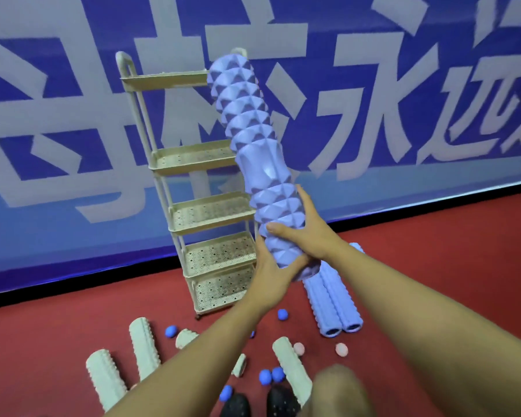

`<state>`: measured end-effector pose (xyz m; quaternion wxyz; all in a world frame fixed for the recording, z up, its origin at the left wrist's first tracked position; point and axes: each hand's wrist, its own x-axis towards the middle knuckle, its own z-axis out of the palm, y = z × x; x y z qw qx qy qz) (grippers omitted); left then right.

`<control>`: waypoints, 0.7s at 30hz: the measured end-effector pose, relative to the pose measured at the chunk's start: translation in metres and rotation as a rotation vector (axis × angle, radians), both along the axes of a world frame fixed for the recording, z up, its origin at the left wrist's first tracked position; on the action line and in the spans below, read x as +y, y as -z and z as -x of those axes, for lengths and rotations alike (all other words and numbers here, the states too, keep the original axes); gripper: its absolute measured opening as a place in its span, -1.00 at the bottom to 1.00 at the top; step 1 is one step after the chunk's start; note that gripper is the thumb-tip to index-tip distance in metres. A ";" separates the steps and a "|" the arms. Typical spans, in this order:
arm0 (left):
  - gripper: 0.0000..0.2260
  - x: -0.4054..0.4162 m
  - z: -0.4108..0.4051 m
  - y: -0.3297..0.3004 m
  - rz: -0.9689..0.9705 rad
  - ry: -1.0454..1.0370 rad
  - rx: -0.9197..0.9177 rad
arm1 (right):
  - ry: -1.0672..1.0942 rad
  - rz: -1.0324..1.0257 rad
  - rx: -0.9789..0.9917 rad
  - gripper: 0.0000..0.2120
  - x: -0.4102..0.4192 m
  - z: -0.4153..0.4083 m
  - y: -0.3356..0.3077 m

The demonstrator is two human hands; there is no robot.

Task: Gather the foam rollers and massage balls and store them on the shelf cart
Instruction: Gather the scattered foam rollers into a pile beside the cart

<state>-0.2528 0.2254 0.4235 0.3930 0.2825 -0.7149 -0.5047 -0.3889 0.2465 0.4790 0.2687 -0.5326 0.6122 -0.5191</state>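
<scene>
Head view: purple foam roller, knobbed with pyramid studs and a smooth waist, gripped at its lower end by left hand and right hand, tilted across cream perforated shelf cart.
Beneath: two ribbed purple rollers, cream rollers, blue balls, pink balls on red floor.
</scene>
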 end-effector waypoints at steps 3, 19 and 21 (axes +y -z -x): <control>-0.38 -0.009 0.043 0.016 0.020 0.170 -0.137 | 0.139 -0.042 -0.001 -0.13 0.017 0.051 0.024; -0.37 -0.132 0.198 0.269 -0.330 0.117 -0.711 | 0.593 -0.683 0.077 -0.40 -0.015 0.252 0.307; -0.41 -0.150 0.215 0.302 -0.349 0.115 -0.724 | 0.588 -0.739 0.070 -0.58 -0.037 0.261 0.334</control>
